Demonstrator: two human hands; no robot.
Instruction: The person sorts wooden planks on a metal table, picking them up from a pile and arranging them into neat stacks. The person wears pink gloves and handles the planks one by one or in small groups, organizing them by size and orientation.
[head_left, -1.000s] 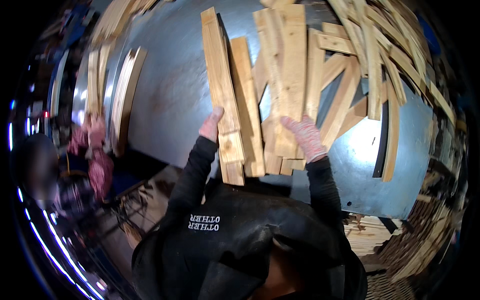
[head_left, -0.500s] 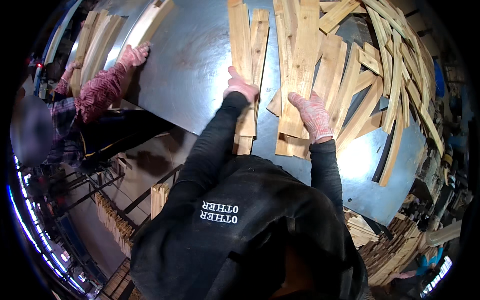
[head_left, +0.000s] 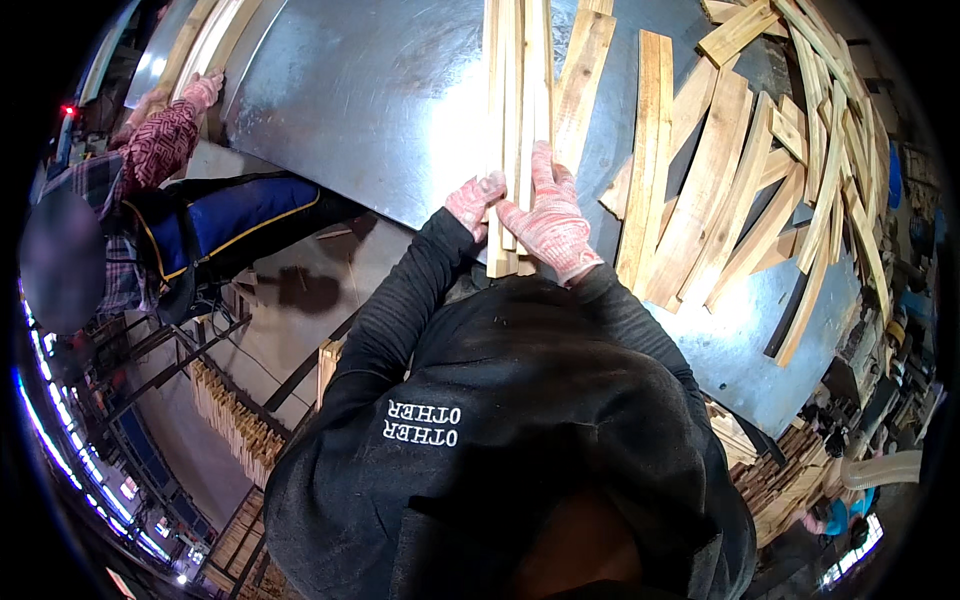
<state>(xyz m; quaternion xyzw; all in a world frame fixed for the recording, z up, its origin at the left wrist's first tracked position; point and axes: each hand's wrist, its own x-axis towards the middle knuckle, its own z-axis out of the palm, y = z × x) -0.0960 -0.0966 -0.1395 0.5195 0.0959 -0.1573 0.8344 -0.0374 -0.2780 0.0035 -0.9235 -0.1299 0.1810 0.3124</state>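
Observation:
A bundle of several narrow wooden boards (head_left: pixel 512 110) stands on edge, pressed side by side over the metal table. My left hand (head_left: pixel 474 206), in a pink and white knit glove, closes on the bundle's left side near its lower end. From the right, my right hand (head_left: pixel 552 222), gloved alike, grips the same bundle, its thumb across and fingers along the boards. My palms and some fingertips are hidden. Just right of the bundle, a loose board (head_left: pixel 583 85) lies flat and slanted.
More boards (head_left: pixel 705 190) lie fanned on the metal table (head_left: pixel 350 120), with a tangled heap (head_left: pixel 835 150) at far right. A co-worker's gloved hand (head_left: pixel 203 92) holds boards at far left. Stacked wood (head_left: pixel 235 415) stands below left.
My hands have come together, bringing boards from both sides into one bundle turned on edge. The co-worker's hands and boards have shifted left.

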